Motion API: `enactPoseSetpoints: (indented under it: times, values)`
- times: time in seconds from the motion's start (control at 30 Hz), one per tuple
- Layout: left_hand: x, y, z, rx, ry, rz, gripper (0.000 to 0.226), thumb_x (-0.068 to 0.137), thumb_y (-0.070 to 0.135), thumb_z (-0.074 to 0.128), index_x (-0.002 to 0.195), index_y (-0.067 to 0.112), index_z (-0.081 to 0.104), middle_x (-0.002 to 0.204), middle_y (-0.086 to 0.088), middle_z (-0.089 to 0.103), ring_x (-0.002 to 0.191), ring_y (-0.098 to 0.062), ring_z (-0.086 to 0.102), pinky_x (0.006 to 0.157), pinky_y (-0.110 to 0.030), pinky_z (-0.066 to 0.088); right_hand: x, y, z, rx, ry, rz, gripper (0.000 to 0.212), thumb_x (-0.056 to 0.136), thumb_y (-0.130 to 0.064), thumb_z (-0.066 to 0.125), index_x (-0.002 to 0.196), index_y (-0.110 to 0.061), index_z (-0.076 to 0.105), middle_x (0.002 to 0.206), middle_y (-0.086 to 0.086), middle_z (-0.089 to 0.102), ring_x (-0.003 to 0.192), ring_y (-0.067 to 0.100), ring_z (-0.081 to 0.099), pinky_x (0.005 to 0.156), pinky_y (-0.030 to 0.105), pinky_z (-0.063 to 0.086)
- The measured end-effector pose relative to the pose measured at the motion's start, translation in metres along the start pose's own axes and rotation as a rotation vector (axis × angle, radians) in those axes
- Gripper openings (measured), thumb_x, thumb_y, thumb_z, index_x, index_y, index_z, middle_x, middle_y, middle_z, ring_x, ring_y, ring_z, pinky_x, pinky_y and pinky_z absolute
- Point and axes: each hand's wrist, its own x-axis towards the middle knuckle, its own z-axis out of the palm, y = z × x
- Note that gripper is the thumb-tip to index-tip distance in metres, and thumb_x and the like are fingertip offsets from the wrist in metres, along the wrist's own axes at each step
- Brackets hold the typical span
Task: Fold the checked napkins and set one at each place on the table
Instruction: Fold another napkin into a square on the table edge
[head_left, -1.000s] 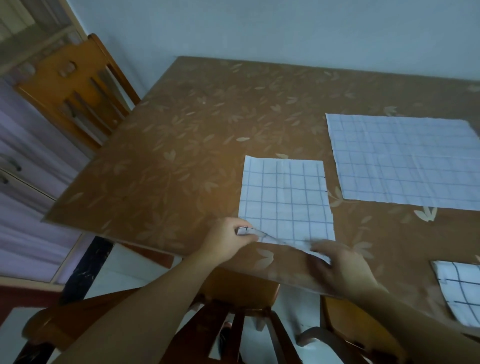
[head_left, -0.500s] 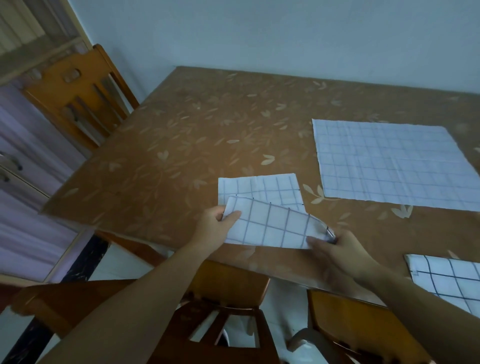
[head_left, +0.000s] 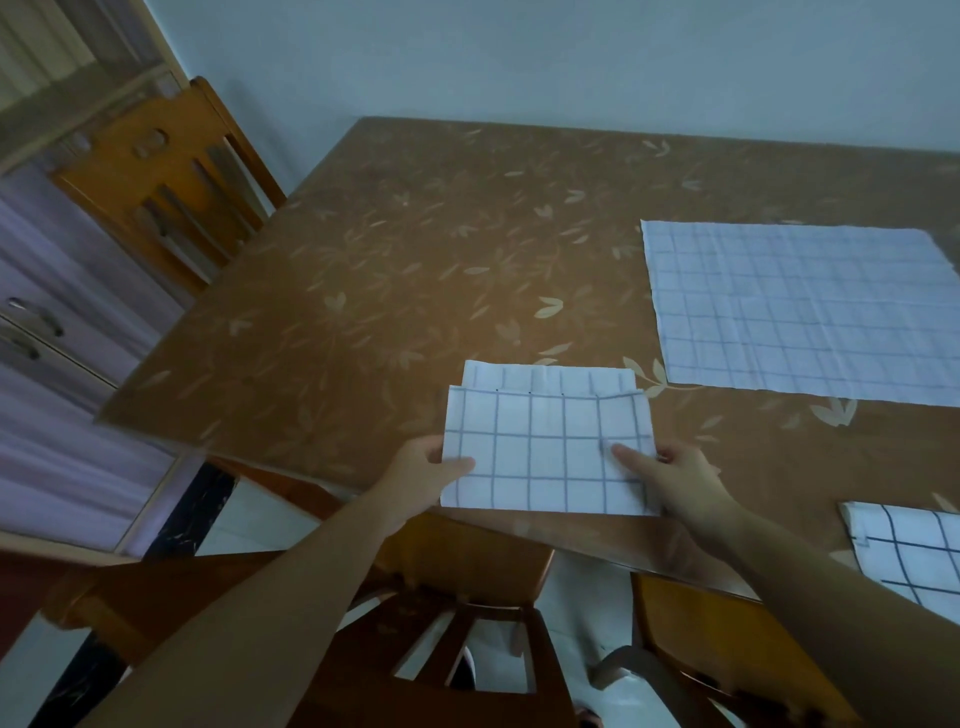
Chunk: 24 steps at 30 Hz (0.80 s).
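Now the folded napkin (head_left: 545, 447), thin white cloth with a dark grid, lies at the near edge of the surface (head_left: 415, 270), its top layer stopping short of the layer beneath. Left hand (head_left: 426, 467) and right hand (head_left: 675, 478) hold its sides, fingers gripping, thumbs on top. The surface is glossy brown, leaf-patterned, set against a pale wall. Three napkins: this one, a flat napkin (head_left: 800, 312) far right, a third napkin (head_left: 914, 551) near right. Three wooden chairs: left chair (head_left: 161, 176), near chair (head_left: 374, 649), right chair (head_left: 696, 623).

Both bare forearms reach in over the near edge of the table (head_left: 395, 291). Left hand (head_left: 427, 470) pinches the folded napkin (head_left: 545, 452) on its left side, right hand (head_left: 678, 480) on its right side, thumbs on top.
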Motion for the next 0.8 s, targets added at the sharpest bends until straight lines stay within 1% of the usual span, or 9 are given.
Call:
enactPoseSetpoints:
  times: [0.1, 0.23, 0.27, 0.33, 0.4, 0.43, 0.57, 0.63, 0.8]
  values:
    - [0.005, -0.001, -0.001, -0.020, 0.012, 0.021, 0.017, 0.096, 0.023, 0.060, 0.112, 0.030, 0.062, 0.100, 0.017, 0.066, 0.092, -0.004, 0.063, 0.074, -0.025, 0.056, 0.004, 0.011, -0.005, -0.031, -0.089, 0.074, 0.033, 0.084, -0.034, 0.072, 0.111, -0.014, 0.066, 0.102, 0.001, 0.074, 0.089, 0.018, 0.072, 0.073, 0.030, 0.059]
    - [0.009, 0.000, -0.002, -0.001, 0.028, 0.019, 0.008, 0.097, 0.026, 0.058, 0.105, 0.028, 0.061, 0.102, 0.012, 0.068, 0.094, -0.008, 0.065, 0.076, -0.029, 0.057, 0.010, 0.017, -0.006, -0.104, -0.098, 0.128, 0.024, 0.092, -0.024, 0.064, 0.113, -0.012, 0.065, 0.107, 0.002, 0.071, 0.095, 0.021, 0.069, 0.087, 0.039, 0.057]
    - [0.011, 0.000, -0.002, 0.010, 0.028, 0.014, 0.007, 0.097, 0.028, 0.058, 0.103, 0.028, 0.062, 0.101, 0.011, 0.068, 0.092, -0.008, 0.065, 0.073, -0.028, 0.056, 0.012, 0.016, -0.004, -0.106, -0.085, 0.143, 0.023, 0.093, -0.023, 0.063, 0.113, -0.011, 0.065, 0.106, 0.002, 0.071, 0.094, 0.021, 0.069, 0.085, 0.037, 0.057]
    - [0.014, 0.001, -0.002, 0.038, 0.018, -0.005, 0.007, 0.097, 0.028, 0.059, 0.104, 0.027, 0.061, 0.100, 0.010, 0.067, 0.089, -0.006, 0.064, 0.066, -0.024, 0.053, 0.014, 0.014, -0.002, -0.109, -0.052, 0.173, 0.022, 0.094, -0.024, 0.061, 0.111, -0.010, 0.065, 0.098, 0.000, 0.070, 0.088, 0.018, 0.068, 0.072, 0.028, 0.056]
    - [0.017, 0.003, -0.004, 0.060, -0.006, -0.026, 0.010, 0.096, 0.027, 0.060, 0.106, 0.029, 0.059, 0.100, 0.012, 0.064, 0.090, -0.006, 0.061, 0.067, -0.026, 0.054, 0.017, 0.013, 0.000, -0.115, -0.019, 0.193, 0.019, 0.094, -0.024, 0.061, 0.108, -0.011, 0.064, 0.092, -0.003, 0.068, 0.082, 0.015, 0.066, 0.062, 0.022, 0.051]
    - [0.019, 0.004, -0.005, 0.060, -0.015, -0.031, 0.011, 0.095, 0.026, 0.062, 0.105, 0.030, 0.059, 0.101, 0.012, 0.064, 0.091, -0.006, 0.061, 0.070, -0.028, 0.055, 0.017, 0.012, 0.001, -0.117, -0.005, 0.193, 0.019, 0.094, -0.024, 0.061, 0.108, -0.011, 0.064, 0.091, -0.003, 0.067, 0.081, 0.014, 0.065, 0.060, 0.022, 0.049]
    - [0.027, 0.009, -0.010, 0.040, -0.020, -0.053, 0.017, 0.094, 0.024, 0.064, 0.111, 0.022, 0.064, 0.106, 0.003, 0.070, 0.096, -0.015, 0.067, 0.083, -0.041, 0.059, 0.023, 0.012, 0.001, -0.099, 0.048, 0.189, 0.026, 0.093, -0.024, 0.063, 0.114, -0.008, 0.064, 0.100, 0.002, 0.069, 0.089, 0.020, 0.067, 0.071, 0.027, 0.052]
    - [0.032, 0.010, -0.012, 0.066, -0.024, -0.071, 0.022, 0.092, 0.024, 0.065, 0.114, 0.019, 0.066, 0.106, 0.001, 0.072, 0.098, -0.020, 0.068, 0.085, -0.046, 0.058, 0.026, 0.011, 0.001, -0.092, 0.074, 0.186, 0.029, 0.093, -0.025, 0.063, 0.116, -0.006, 0.064, 0.103, 0.004, 0.069, 0.091, 0.022, 0.067, 0.073, 0.030, 0.053]
    - [0.045, 0.010, -0.007, 0.141, 0.000, -0.040, 0.016, 0.095, 0.018, 0.060, 0.111, 0.014, 0.066, 0.108, -0.001, 0.069, 0.100, -0.020, 0.065, 0.080, -0.039, 0.058, 0.034, 0.011, 0.003, -0.108, 0.118, 0.206, 0.031, 0.093, -0.027, 0.062, 0.118, -0.007, 0.064, 0.107, 0.007, 0.070, 0.094, 0.026, 0.067, 0.085, 0.040, 0.056]
